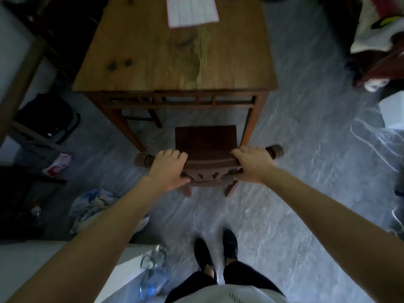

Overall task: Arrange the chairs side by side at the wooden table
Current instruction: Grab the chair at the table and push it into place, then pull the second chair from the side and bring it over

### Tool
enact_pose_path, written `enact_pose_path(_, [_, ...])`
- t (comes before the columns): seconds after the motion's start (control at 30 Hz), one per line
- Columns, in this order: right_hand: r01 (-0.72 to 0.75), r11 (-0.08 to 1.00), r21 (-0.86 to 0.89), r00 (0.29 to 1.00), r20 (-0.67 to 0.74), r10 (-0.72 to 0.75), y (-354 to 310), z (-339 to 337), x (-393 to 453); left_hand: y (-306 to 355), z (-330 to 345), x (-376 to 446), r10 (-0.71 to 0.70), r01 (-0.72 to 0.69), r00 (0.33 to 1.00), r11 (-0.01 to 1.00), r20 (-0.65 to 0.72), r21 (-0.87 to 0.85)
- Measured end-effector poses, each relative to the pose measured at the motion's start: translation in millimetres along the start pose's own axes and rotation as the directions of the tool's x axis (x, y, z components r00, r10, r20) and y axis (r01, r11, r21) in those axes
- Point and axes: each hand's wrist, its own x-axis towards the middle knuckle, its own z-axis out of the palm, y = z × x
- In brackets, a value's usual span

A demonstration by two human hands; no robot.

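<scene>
- Up top, a white sheet with a pink edge point(192, 10) lies on the wooden table point(153, 51); we see ruled lines or print on it, but none of it can be read.
- Some letters show on the white shirt point(231, 295) at the bottom edge, cut off and illegible to us.
- Another chair point(140, 115) is mostly hidden under the table; we make out only legs and rungs.
- Our left hand point(169, 168) is wrapped over the top rail of the dark chair point(205, 138), fingers over the far side and thumb on the carved back.
- Our right hand point(251, 164) clamps the same rail near its right knob.
- That chair stands on the grey floor point(295, 193), its seat facing the table's near right leg, just short of it.
</scene>
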Motion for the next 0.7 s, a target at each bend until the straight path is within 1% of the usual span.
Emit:
enact_pose_path(0.07, [0.017, 1.000, 0.010, 0.999, 0.033, -0.017, 1.7, -4.0, -1.5, 3.8, -2.7, -3.0, -0.001, 0.001, 0.999, 1.000, 0.039, -0.002])
enact_pose_path(0.17, [0.042, 0.999, 0.034, 0.989, 0.143, -0.047, 4.9, -8.1, -0.6, 9.7, -5.7, -12.4, -0.001, 0.005, 0.997, 0.999, 0.079, -0.054])
enact_pose_path(0.2, [0.041, 0.998, 0.050, 0.984, 0.174, -0.049, 4.7, -11.6, 1.5, 10.0, -8.3, -14.8, -0.003, 0.009, 0.997, 0.997, 0.077, -0.077])
enact_pose_path(0.27, [0.047, 0.995, 0.082, 0.981, 0.182, -0.061, 1.3, -19.8, 9.3, 8.6, -17.8, -21.0, -0.027, 0.033, 0.998, 0.989, 0.048, -0.145])
enact_pose_path(0.33, [0.049, 0.987, 0.155, 0.991, 0.115, -0.067, -6.1, -23.8, 17.9, 7.2, -26.6, -25.2, -0.062, 0.059, 0.998, 0.968, -0.007, -0.244])
enact_pose_path(0.43, [0.076, 0.940, 0.333, 0.996, -0.077, -0.053, -28.5, -32.9, 34.7, 1.0, -38.9, -31.1, -0.155, 0.087, 0.980, 0.898, -0.126, -0.431])
enact_pose_path(0.5, [0.133, 0.848, 0.514, 0.980, -0.194, -0.036, -48.0, -39.8, 42.6, -3.9, -43.5, -37.0, -0.237, 0.088, 0.952, 0.819, -0.196, -0.567])
enact_pose_path(0.57, [0.214, 0.698, 0.684, 0.959, -0.281, -0.018, -66.8, -41.9, 48.3, -11.6, -48.6, -39.7, -0.316, 0.056, 0.915, 0.713, -0.250, -0.699])
enact_pose_path(0.63, [0.270, 0.531, 0.803, 0.947, -0.321, 0.005, -87.3, -43.6, 55.1, -27.8, -52.9, -37.9, -0.412, -0.007, 0.858, 0.588, -0.306, -0.809])
enact_pose_path(0.7, [0.291, 0.400, 0.869, 0.943, -0.331, 0.032, -108.9, -47.7, 66.1, -54.6, -56.2, -33.8, -0.520, -0.041, 0.795, 0.467, -0.312, -0.883])
